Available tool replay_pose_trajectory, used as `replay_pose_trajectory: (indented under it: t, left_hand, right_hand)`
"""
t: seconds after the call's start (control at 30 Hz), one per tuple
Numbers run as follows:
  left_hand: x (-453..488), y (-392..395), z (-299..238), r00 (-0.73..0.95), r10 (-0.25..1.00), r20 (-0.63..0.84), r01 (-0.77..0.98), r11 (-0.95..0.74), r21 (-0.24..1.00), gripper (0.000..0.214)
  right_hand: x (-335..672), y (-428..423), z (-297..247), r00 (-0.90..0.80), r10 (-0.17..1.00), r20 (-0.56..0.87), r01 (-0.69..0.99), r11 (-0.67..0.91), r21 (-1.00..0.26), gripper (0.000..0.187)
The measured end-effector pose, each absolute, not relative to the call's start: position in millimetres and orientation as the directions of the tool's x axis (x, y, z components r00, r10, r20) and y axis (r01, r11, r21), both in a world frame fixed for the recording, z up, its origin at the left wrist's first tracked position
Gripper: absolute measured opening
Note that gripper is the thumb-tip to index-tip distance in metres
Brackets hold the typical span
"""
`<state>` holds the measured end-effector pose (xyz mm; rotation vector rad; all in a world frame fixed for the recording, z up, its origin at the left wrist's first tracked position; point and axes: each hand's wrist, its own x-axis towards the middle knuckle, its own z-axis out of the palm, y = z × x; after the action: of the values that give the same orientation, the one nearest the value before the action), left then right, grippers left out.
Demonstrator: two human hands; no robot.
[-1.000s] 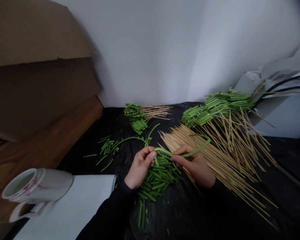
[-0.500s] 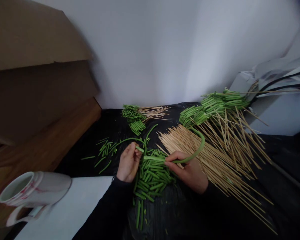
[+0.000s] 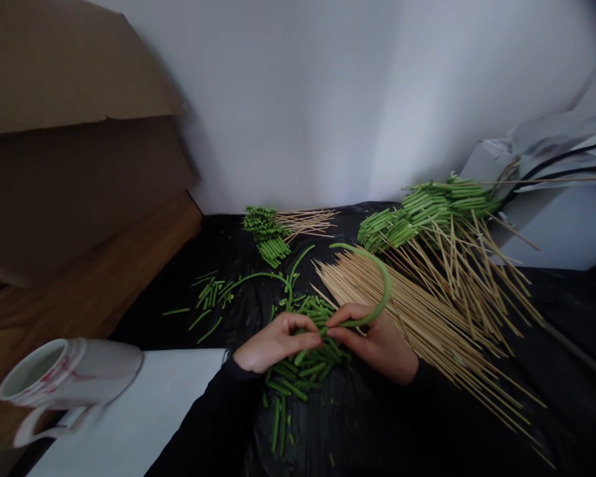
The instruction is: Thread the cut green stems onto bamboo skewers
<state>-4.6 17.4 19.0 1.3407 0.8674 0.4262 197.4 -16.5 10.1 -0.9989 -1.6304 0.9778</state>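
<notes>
A long, curled green garlic scape (image 3: pixel 388 285) is pinched near its lower end by my right hand (image 3: pixel 380 344). My left hand (image 3: pixel 281 341) has its thumb and fingers closed on the scape's end, right beside my right fingertips; the bit between the fingers is mostly hidden. Beneath both hands lies a heap of short cut scape pieces (image 3: pixel 310 371). Two more curved scapes, one of them a long thin stalk (image 3: pixel 258 275), rest just beyond my left hand.
Bamboo skewers (image 3: pixel 402 298) lie right of the heap. Skewered scape bundles sit behind, a large one (image 3: pixel 427 212) and a smaller one (image 3: pixel 268 232). Scattered bits (image 3: pixel 208 295) lie left on black plastic sheeting (image 3: pixel 163 311). A mug (image 3: pixel 94 371) stands on a white surface (image 3: pixel 153 397); a cardboard box (image 3: pixel 79 73) is behind.
My left hand has moved right to meet my right hand at the scape's end. The short piece it held is out of sight. The scape's curl has swung up and left.
</notes>
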Motion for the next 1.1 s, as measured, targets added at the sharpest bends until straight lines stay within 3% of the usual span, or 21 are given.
replay_pose_trajectory:
  t: [0.17,0.33,0.47,0.7,0.87,0.97,1.1]
  left_hand:
    - [-3.8,16.2,21.4,0.599,0.768,-0.228,0.172,0.154,0.973,0.023]
    - [-2.5,16.3,18.8,0.473,0.855,-0.215,-0.141,0.314,0.939,0.028]
    - [-1.8,17.8,15.7,0.421,0.883,-0.209,-0.368,0.377,0.85,0.027]
    - [7.2,15.9,5.8,0.459,0.868,-0.189,-0.606,0.461,0.648,0.022]
    - [-4.7,32.2,12.1,0.251,0.93,-0.267,-0.785,0.357,0.506,0.022]
    - [-14.5,40.1,15.6,0.24,0.933,-0.269,-0.805,0.346,0.482,0.02]
    - [-13.3,34.8,16.0,0.437,0.858,-0.271,-0.634,0.507,0.583,0.021]
  right_hand:
    - [204.6,-15.1,13.7,-0.126,0.97,0.209,0.026,0.214,-0.976,0.013]
    - [209.8,-12.9,13.8,-0.038,0.99,0.134,-0.127,0.128,-0.984,0.018]
    - [202.7,-15.5,15.8,-0.079,0.985,0.152,-0.046,0.148,-0.988,0.017]
    - [198.3,-17.2,14.9,-0.087,0.978,0.191,-0.005,0.192,-0.981,0.013]
    - [196.4,-17.9,12.1,-0.102,0.959,0.266,0.109,0.276,-0.955,0.012]
    - [196.8,-17.9,10.2,-0.141,0.966,0.216,0.064,0.227,-0.972,0.013]
    - [199.3,-16.7,7.7,-0.181,0.973,0.143,-0.009,0.144,-0.99,0.015]
